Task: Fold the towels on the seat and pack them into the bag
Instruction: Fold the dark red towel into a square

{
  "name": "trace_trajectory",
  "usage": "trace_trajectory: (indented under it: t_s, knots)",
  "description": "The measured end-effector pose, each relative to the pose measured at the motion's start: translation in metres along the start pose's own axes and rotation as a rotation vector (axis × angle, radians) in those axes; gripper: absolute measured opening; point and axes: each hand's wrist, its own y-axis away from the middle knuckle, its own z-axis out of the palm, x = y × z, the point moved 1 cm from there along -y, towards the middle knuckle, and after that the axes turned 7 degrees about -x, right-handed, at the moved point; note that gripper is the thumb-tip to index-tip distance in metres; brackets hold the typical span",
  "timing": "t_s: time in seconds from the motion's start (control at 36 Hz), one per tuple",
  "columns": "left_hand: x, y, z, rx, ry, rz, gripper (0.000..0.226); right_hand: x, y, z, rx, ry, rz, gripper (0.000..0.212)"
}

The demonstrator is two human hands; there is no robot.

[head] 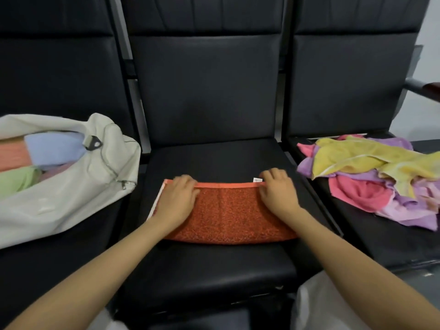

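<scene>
Reaching in with both forearms point(100, 270) over the middle seat point(214, 270), pressing the left hand point(177, 198) flat on the folded orange towel point(228, 215), curling the right hand point(277, 191) at its far hem, pinch or press unclear. Soft, light, floppy: best taken at the hem corners.

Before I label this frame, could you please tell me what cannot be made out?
All in the head view:
White fabric bag: left edge cuts it; its wall hides how many folded towels lie inside.
Heap of yellow, purple and pink towels: overlapping, cut by the right edge; count unclear.
Small white label on the orange terry towel: too small to read.
Left grip and right grip: blurred; pinching or pressing the towel, cannot tell.
</scene>
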Motion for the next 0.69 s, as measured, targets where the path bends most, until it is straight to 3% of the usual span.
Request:
trace_trajectory:
  t_s: [0.06,0.14,0.17,0.22,0.31,0.39,0.5,0.58,0.69]
  knots:
    - [0.023,0.006,0.007,-0.096,0.027,0.083,0.053,-0.022,0.008,0.006,0.004,-0.068,-0.077,0.026]
    - [0.041,0.014,0.017,-0.382,-0.063,-0.015,0.088,-0.050,0.023,0.020,-0.133,-0.140,-0.097,0.057]
    - [0.041,0.016,0.022,-0.434,-0.083,-0.061,0.087,-0.056,0.027,0.025,-0.216,-0.135,-0.096,0.072]
    - [0.038,0.017,0.028,-0.481,-0.051,-0.139,0.064,-0.058,0.030,0.031,-0.401,-0.120,-0.095,0.090]
    - [0.026,0.018,0.030,-0.478,-0.001,-0.212,0.058,-0.048,0.019,0.033,-0.506,-0.106,-0.159,0.074]
    - [0.015,0.019,0.028,-0.476,0.003,-0.271,0.065,-0.037,0.005,0.029,-0.548,-0.092,-0.245,0.061]
    - [-0.002,0.028,0.021,-0.446,0.018,-0.345,0.068,-0.023,0.000,0.025,-0.547,-0.084,-0.326,0.086]
    - [-0.015,0.038,0.016,-0.450,0.036,-0.402,0.069,0.000,-0.001,0.023,-0.538,-0.059,-0.307,0.085]
    - [-0.020,0.045,0.013,-0.476,0.038,-0.426,0.073,0.015,0.004,0.019,-0.570,-0.011,-0.286,0.100]
